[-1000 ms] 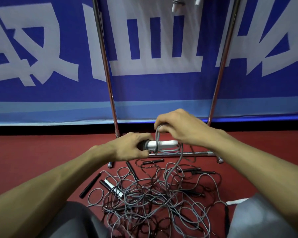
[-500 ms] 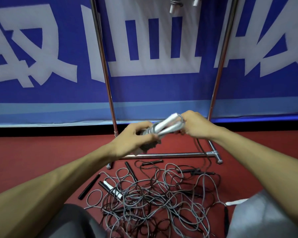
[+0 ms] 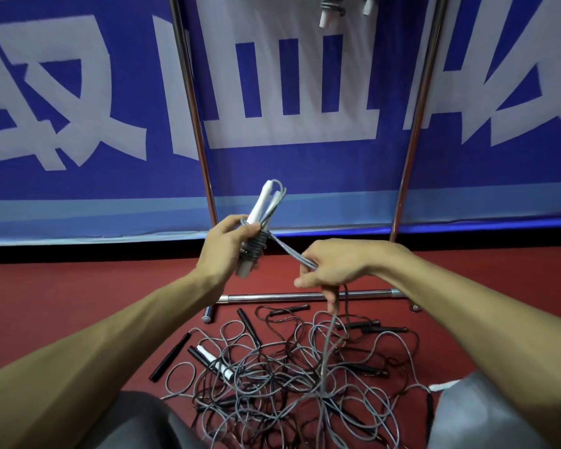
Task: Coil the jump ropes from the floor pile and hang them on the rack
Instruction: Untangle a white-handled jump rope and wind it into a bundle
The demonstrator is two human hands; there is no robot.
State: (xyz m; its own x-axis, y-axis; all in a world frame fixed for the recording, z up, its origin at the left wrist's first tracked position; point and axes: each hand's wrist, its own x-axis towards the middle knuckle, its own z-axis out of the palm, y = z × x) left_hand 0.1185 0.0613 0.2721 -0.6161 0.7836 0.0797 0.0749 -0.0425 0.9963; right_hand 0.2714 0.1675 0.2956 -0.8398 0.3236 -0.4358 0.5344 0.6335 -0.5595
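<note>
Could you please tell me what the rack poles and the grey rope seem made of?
The silver tubular rack poles look like polished, chrome-like metal: bright mirror glints. The thin grey jump rope looks like smooth plastic-coated cord, possibly PVC: springy loops.

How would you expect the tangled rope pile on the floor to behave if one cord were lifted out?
Probably floppy: the rope pile lies in loose, thin loops. It would likely snag and drag neighbours, since grey and black cords cross throughout. Its straight black handles look rigid and round, so may roll.

Glossy metal rack (image 3: 308, 297), matt red floor (image 3: 78, 296)
</note>
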